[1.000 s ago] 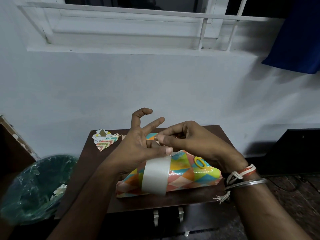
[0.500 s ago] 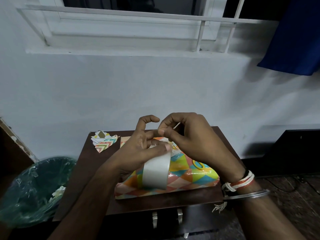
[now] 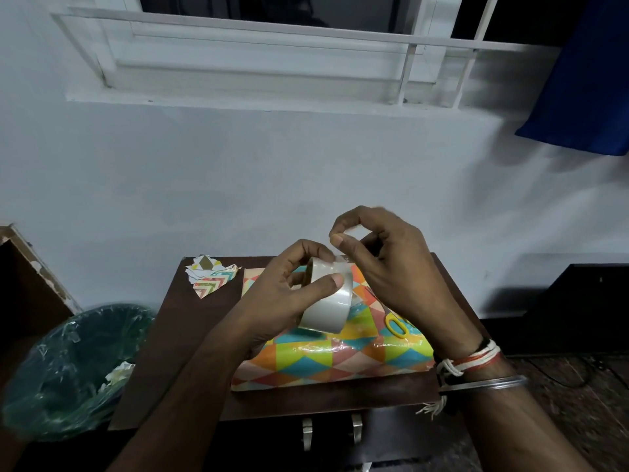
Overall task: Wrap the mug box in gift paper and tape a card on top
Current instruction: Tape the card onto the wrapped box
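Held above the wrapped mug box [image 3: 333, 362] lying on the worktop [image 3: 163, 362], left hand [image 3: 279, 298] grips tape roll [image 3: 328, 308], right hand [image 3: 388, 270] pinches its free end between thumb and forefinger.

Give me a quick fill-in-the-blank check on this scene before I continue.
The left hand grips the ___ roll, whose loose end the right hand pinches.
The scissors on the wrapped box have ___ handles.
The paper scraps lie at the table's far ___ corner.
Missing words: tape, yellow, left.
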`<state>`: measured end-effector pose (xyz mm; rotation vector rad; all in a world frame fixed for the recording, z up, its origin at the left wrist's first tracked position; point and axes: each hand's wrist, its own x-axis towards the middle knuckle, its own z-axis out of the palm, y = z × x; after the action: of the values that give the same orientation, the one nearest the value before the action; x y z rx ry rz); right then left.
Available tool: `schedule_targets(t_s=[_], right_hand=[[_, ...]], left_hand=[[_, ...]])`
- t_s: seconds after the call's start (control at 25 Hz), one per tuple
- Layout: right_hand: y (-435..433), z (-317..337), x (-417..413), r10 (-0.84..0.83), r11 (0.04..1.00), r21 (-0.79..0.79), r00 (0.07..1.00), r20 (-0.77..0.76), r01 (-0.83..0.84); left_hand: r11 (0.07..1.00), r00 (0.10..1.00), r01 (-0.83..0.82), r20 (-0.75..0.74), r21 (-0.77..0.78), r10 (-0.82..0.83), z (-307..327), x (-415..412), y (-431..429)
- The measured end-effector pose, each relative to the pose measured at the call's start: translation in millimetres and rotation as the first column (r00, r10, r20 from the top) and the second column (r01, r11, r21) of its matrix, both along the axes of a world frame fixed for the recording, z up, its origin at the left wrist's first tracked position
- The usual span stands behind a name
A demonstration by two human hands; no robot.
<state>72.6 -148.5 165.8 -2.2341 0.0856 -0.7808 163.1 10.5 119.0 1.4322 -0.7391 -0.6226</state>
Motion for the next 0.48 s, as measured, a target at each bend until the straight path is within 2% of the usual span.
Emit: schedule_targets(t_s=[0.08, 0.2, 0.28, 0.48], right_hand=[[-2, 2, -2, 0.003, 0.999, 0.032, 1.000, -0.021, -0.002], [-10, 5, -3, 0.059, 0.997, 0.051, 0.994, -0.094, -0.054], [-14, 6, -4, 0.060, 0.997, 0.057, 0.991, -0.118, -0.053], [-22, 12, -9, 0.063, 0.997, 0.039, 0.996, -0.057, -0.061]], left_hand=[[1.000, 0.999, 0.018, -0.040, -0.020, -0.019, 1, -3, -1], [1.000, 1.000, 0.010, 0.022, 0.021, -0.011, -2, -2, -3], [1.000, 1.000, 0.014, -0.007, 0.028, -0.014, -3, -4, -5], [0.997, 0.997, 0.070, -0.015, -0.015, -0.070, -6, -10, -6]])
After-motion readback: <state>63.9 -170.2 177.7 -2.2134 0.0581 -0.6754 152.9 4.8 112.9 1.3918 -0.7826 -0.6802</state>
